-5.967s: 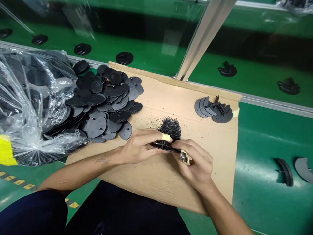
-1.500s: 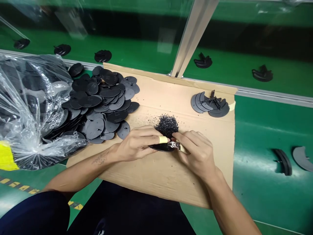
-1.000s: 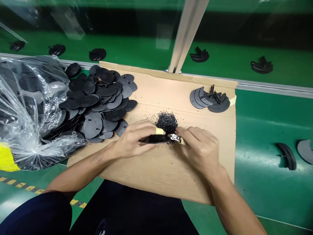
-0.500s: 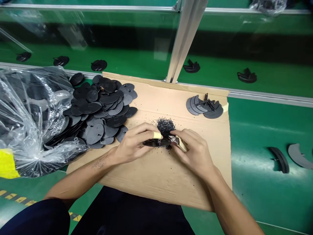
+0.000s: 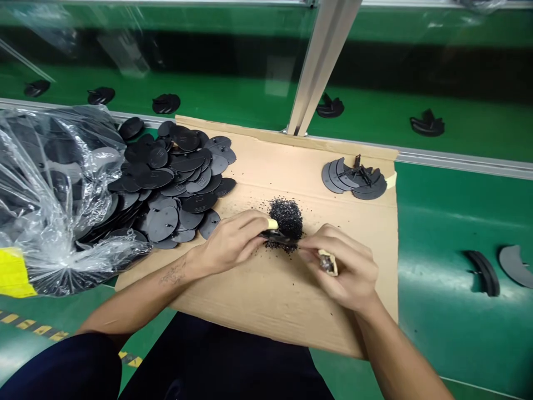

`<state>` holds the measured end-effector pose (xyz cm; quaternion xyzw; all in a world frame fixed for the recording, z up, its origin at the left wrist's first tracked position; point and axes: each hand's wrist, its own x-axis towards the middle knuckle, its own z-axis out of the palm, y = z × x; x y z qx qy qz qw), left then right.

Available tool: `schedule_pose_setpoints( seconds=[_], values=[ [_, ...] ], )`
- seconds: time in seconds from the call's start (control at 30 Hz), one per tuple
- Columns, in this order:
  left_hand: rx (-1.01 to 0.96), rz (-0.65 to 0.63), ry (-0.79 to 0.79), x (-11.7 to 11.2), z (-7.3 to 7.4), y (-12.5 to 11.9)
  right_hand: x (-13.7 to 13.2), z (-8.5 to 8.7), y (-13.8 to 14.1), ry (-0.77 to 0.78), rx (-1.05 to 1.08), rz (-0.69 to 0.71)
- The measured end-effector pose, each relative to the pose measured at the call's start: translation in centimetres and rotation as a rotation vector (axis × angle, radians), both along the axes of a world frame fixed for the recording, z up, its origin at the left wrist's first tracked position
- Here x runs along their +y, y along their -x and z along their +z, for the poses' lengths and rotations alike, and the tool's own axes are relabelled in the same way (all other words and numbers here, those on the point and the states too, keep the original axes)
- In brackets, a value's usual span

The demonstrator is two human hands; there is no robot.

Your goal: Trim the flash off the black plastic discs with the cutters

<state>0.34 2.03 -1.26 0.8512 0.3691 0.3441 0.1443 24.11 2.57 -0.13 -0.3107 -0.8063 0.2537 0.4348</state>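
While L hand (image 5: 231,241) pinches blk disc (image 5: 280,239) btwn hands, R hand (image 5: 347,266) grips pliers (image 5: 328,263).

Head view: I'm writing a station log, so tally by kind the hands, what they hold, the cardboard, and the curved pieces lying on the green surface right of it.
Left hand and right hand: 2
Held dark part: 1
Held hand tool: 1
Cardboard sheet: 1
Curved pieces: 2
Total: 7

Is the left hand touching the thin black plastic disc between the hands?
Touching: the head view shows the left hand pinching one end of the disc.
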Motion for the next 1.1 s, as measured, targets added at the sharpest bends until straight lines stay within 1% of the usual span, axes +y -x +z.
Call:
schedule_pose_setpoints(
  seconds=[0.07, 0.13, 0.2, 0.27, 0.37, 0.53, 0.63, 0.77, 0.93, 1.03, 1.1],
  values=[
    [-0.136, -0.005, 0.078, -0.1, 0.4, -0.1, 0.3, -0.2, -0.1, -0.011, -0.044, -0.126],
    [-0.241, -0.041, 0.143, -0.2, 0.7, -0.3, 0.6, -0.5, -0.2, -0.067, -0.167, -0.196],
    [-0.299, -0.099, 0.198, -0.4, 0.9, -0.4, 0.6, -0.9, -0.1, -0.112, -0.283, -0.183],
    [-0.324, -0.144, 0.237, -0.6, 0.8, -0.5, 0.5, -1.2, 0.1, -0.135, -0.342, -0.150],
    [-0.336, -0.154, 0.267, -0.8, 0.4, -0.7, 0.2, -1.3, 0.3, -0.159, -0.382, -0.147],
    [-0.362, -0.167, 0.280, -0.9, 0.1, -0.9, -0.2, -1.0, 0.4, -0.230, -0.437, -0.201],
    [-0.360, -0.169, 0.282, -0.9, 0.0, -0.9, -0.4, -0.8, 0.3, -0.275, -0.490, -0.244],
    [-0.344, -0.168, 0.294, -0.9, -0.1, -0.8, -0.5, -0.7, 0.2, -0.286, -0.509, -0.242],
    [-0.334, -0.155, 0.228, -0.8, 0.4, -0.8, -0.4, -0.5, 0.2, -0.322, -0.564, -0.322],
    [-0.228, -0.146, 0.158, -0.7, 0.5, -0.9, -0.2, -0.6, 0.3, -0.344, -0.642, -0.329],
    [-0.135, -0.113, 0.119, -0.7, 0.4, -0.9, -0.2, -0.8, 0.3, -0.331, -0.686, -0.320]
  ],
)
